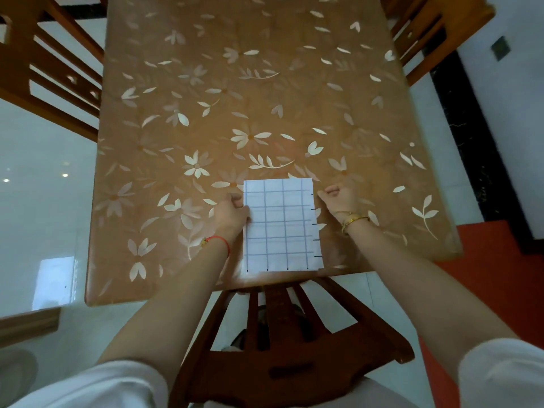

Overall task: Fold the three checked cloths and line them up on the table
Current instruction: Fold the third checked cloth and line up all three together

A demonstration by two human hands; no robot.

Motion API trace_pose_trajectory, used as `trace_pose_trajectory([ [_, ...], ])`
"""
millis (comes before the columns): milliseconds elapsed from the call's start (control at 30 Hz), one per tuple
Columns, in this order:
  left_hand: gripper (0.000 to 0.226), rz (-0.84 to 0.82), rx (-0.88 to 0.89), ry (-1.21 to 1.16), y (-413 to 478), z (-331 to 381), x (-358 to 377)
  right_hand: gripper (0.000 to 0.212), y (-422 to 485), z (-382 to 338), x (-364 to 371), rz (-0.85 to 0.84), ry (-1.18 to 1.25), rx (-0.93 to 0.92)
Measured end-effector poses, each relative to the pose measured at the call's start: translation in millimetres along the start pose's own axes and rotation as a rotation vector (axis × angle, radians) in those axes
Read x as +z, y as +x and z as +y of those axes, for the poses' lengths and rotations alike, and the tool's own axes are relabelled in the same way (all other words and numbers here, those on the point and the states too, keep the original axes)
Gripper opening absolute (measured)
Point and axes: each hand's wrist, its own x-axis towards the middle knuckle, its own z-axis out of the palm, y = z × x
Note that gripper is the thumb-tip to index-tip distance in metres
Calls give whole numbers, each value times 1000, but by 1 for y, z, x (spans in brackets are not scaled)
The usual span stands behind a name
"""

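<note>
The cloth (pixel 281 225) lies flat near my edge of the table (pixel 235 98), and my left hand (pixel 232 212) pinches its left side while my right hand (pixel 338 197) curls at its right side, to keep it straight.

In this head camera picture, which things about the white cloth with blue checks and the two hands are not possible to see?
- Head view: only one white cloth with blue checks shows; the other two are nowhere in view.
- How many layers it has: only its top face shows.
- Left hand: its fingertips curl at the cloth's left edge, so the grip is unclear.
- Right hand: closed beside the right edge; touching or apart, cannot tell.
- Under the floral table, the wooden chair back hides the seat.
</note>
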Motion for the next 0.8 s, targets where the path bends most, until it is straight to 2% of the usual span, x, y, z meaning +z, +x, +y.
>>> trace_pose_trajectory([
  [67,34,-2,-22,-64,8,12,3,14,9,-6,3,-15,57,10],
  [267,43,-1,-78,-62,36,22,7,27,29,-18,21,-44,59,34],
  [433,34,19,-79,-10,49,23,6,23,33,-23,23,-120,-66,-25],
  [567,35,5,-90,12,55,21,5,8,35,-21,24,-137,-157,-73],
  [667,31,-6,-76,-7,56,22,3,6,34,-21,25,-131,-94,-94],
  [800,30,1,-82,-28,51,26,-2,16,33,-22,21,-134,23,-107],
])
